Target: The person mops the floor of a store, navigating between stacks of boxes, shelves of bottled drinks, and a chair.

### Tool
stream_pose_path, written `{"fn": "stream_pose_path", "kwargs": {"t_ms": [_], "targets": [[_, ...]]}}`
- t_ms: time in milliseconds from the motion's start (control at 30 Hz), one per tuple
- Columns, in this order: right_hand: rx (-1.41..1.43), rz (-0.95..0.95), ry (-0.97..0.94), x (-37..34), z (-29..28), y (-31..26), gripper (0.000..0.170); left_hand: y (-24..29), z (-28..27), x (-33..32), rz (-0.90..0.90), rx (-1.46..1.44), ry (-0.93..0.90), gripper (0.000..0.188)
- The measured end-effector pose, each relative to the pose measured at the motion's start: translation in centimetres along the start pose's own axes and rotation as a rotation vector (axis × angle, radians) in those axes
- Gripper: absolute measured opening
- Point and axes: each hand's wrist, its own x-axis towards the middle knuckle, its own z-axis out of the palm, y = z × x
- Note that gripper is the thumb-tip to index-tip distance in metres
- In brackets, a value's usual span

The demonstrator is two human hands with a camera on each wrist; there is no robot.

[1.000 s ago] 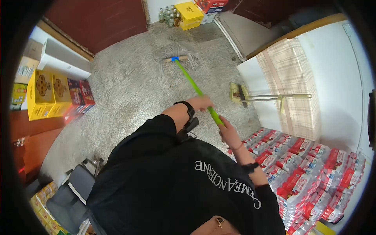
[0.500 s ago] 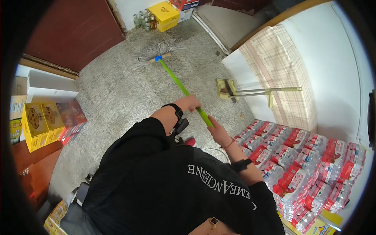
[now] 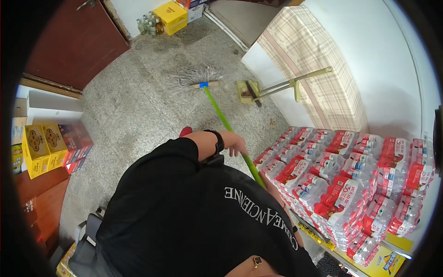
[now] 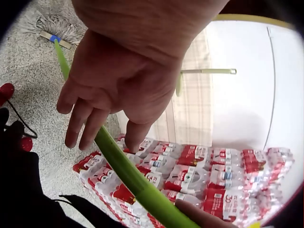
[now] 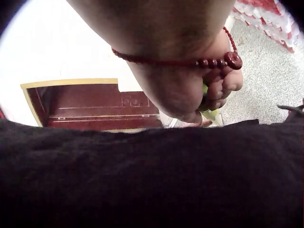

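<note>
A mop with grey strands [image 3: 200,75] lies on the floor ahead, its blue clamp [image 3: 204,85] joined to a long green handle [image 3: 217,106]. That handle slants back toward my body. My right hand [image 3: 272,187] grips its upper end near my waist, mostly hidden by my shirt in the head view; the right wrist view shows its curled fingers [image 5: 221,90] around the green pole. My left hand [image 3: 234,142] is beside the handle farther down. In the left wrist view the left palm [image 4: 128,80] faces the camera, fingers loosely extended, with the handle passing behind them.
Stacked red-and-clear bottle packs [image 3: 323,171] stand close on the right. A dustpan [image 3: 247,92] with a brush leans by the cloth-covered box [image 3: 318,64]. Yellow cartons [image 3: 39,143] are at left, glass bottles [image 3: 150,25] at the back, a chair [image 3: 87,235] behind left.
My left hand has loosened from the handle. My right hand has drawn back toward my waist with the handle's end. The mop head has shifted closer to the dustpan, and the view has turned right.
</note>
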Motion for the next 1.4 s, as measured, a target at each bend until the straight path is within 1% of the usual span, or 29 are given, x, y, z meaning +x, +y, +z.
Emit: {"fn": "stream_pose_path", "kwargs": {"t_ms": [33,67,133,167,233,267,333,367,433,467,533,600,633,667,700,733,800,833,867,900,933,1000,1067,1133,1200,1267,1300,1333,1400], "targets": [[-0.012,-0.043,0.063,-0.6,-0.4,-0.5,0.052,0.5,0.4,0.3,0.013,0.064,0.002,0.057],[-0.009,-0.041,0.062,-0.7,-0.9,-1.1,0.052,0.5,0.8,1.5,0.010,0.063,-0.001,0.057],[-0.034,0.074,0.065,0.4,-1.9,-3.4,0.049,-0.3,1.1,5.0,-0.015,0.075,0.106,0.055],[-0.036,0.069,0.062,1.6,-2.4,-3.2,0.049,-0.6,0.3,6.2,-0.015,0.072,0.111,0.055],[-0.021,0.166,0.073,4.1,-2.6,-3.2,0.047,-0.9,-1.2,6.7,0.046,0.083,0.279,0.059],[-0.019,0.164,0.073,5.9,-2.9,-3.6,0.047,-1.2,-2.6,6.7,0.044,0.084,0.280,0.059],[-0.069,0.149,0.050,9.4,-3.2,-5.9,0.047,-1.1,-6.1,4.4,0.000,0.046,0.413,0.054],[-0.103,-0.083,0.153,11.8,-2.8,-4.5,0.047,-1.1,-8.2,3.0,-0.002,0.048,0.414,0.054],[-0.066,-0.053,0.140,15.8,-2.7,-6.7,0.047,-1.8,-11.9,0.6,0.093,0.219,0.503,0.046],[-0.036,-0.023,0.126,18.1,-2.8,-7.8,0.046,-3.5,-13.8,1.5,0.091,0.217,0.500,0.046],[-0.058,-0.015,0.088,22.5,-2.8,-9.9,0.047,-8.9,-18.0,5.5,0.366,0.330,0.738,0.039],[-0.084,-0.007,0.044,26.7,-3.0,-12.2,0.048,-13.0,-22.6,8.0,0.389,0.826,0.797,0.038],[-0.189,-0.040,0.070,28.4,-3.1,-13.7,0.048,-11.5,-23.1,5.6,0.384,0.818,0.796,0.038],[-0.294,-0.074,0.095,29.6,-3.1,-14.7,0.049,-8.1,-23.3,0.5,0.176,0.386,0.858,0.031],[-0.293,-0.073,0.087,30.3,-3.1,-15.3,0.049,-5.9,-23.4,-2.9,-0.033,-0.047,0.889,0.026],[-0.280,-0.120,0.092,30.9,-3.1,-15.7,0.049,-5.8,-23.4,-3.7,-0.040,-0.050,0.889,0.026],[-0.263,-0.168,0.096,30.8,-2.8,-16.6,0.049,-6.1,-23.2,-4.7,0.044,0.193,0.944,0.024],[-0.299,-0.113,0.052,30.2,-2.8,-17.0,0.049,-6.1,-23.1,-4.8,0.041,0.191,0.945,0.024],[-0.339,-0.059,0.007,29.5,-2.7,-17.1,0.049,-6.1,-22.8,-4.6,0.004,0.253,0.857,0.025],[-0.343,-0.060,0.004,28.9,-2.6,-16.4,0.049,-6.2,-22.3,-4.3,-0.033,0.312,0.767,0.027],[-0.339,-0.032,-0.025,28.2,-2.4,-15.1,0.050,-6.5,-21.5,-3.4,-0.032,0.306,0.767,0.027],[-0.339,-0.006,-0.057,26.2,-2.3,-12.7,0.051,-7.4,-19.3,-1.1,-0.047,0.043,0.813,0.048],[-0.280,-0.080,-0.042,23.2,-2.6,-10.3,0.052,-7.1,-16.3,-0.1,-0.006,0.015,0.807,0.046],[-0.248,-0.075,-0.046,19.6,-3.0,-8.7,0.052,-6.4,-13.6,0.8,0.036,-0.007,0.812,0.043],[-0.216,-0.067,-0.051,15.7,-3.6,-7.4,0.052,-5.5,-10.3,2.1,0.136,0.018,0.790,0.034],[-0.280,0.001,-0.101,11.6,-4.5,-6.5,0.052,-4.6,-7.1,3.4,0.170,0.036,0.772,0.032],[-0.277,0.091,-0.150,9.4,-4.9,-6.7,0.053,-3.8,-5.0,3.8,0.205,0.058,0.743,0.031],[-0.278,0.084,-0.156,7.6,-4.9,-5.0,0.053,-3.0,-3.0,4.0,0.199,0.054,0.748,0.031],[-0.327,-0.088,-0.106,3.5,-5.0,-0.1,0.052,-1.0,1.1,4.3,0.130,-0.056,0.556,0.031]]}}
